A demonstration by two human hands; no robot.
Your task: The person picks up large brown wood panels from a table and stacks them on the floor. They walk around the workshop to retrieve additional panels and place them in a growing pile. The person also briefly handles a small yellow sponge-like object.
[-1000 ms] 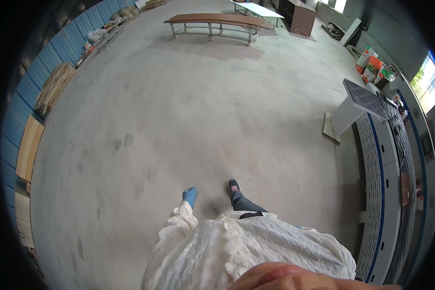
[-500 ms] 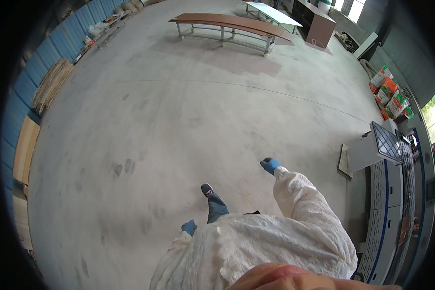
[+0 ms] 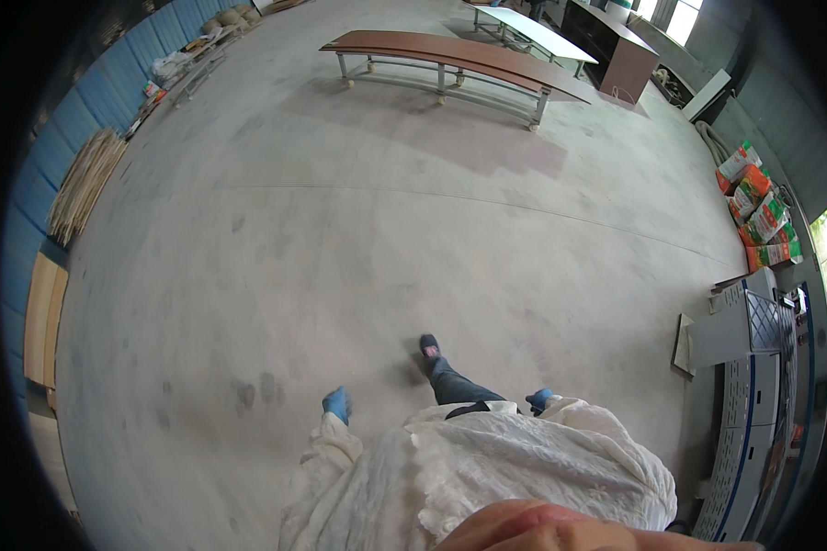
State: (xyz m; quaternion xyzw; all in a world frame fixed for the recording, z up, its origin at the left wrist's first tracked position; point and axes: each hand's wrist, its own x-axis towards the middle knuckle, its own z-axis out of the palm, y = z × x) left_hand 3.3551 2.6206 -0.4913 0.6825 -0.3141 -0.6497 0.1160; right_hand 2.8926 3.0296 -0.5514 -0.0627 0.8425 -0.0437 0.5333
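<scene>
My left hand (image 3: 337,404), in a blue glove, hangs over the concrete floor with its fingers curled in. Nothing shows in it. On the other side, my right hand (image 3: 539,400), also blue-gloved, is close to my body and partly covered by the white sleeve (image 3: 593,424). Its visible fingers look curled, and no object sticks out of them. Between the hands, one leg in dark trousers (image 3: 459,384) reaches forward, ending in a dark shoe (image 3: 429,344). Both hands are away from every object around.
Ahead, a long brown board (image 3: 450,53) lies on a wheeled metal frame, with a white-topped table (image 3: 538,35) and a brown cabinet (image 3: 627,66) behind. A grey machine (image 3: 740,413) and colourful bags (image 3: 764,219) line the right. Thin wood strips (image 3: 87,184) and boards (image 3: 44,317) lean left.
My left hand has swung forward and my right hand back toward my body. The leading foot has shifted right in view. The machine and bags on the right sit lower in the picture.
</scene>
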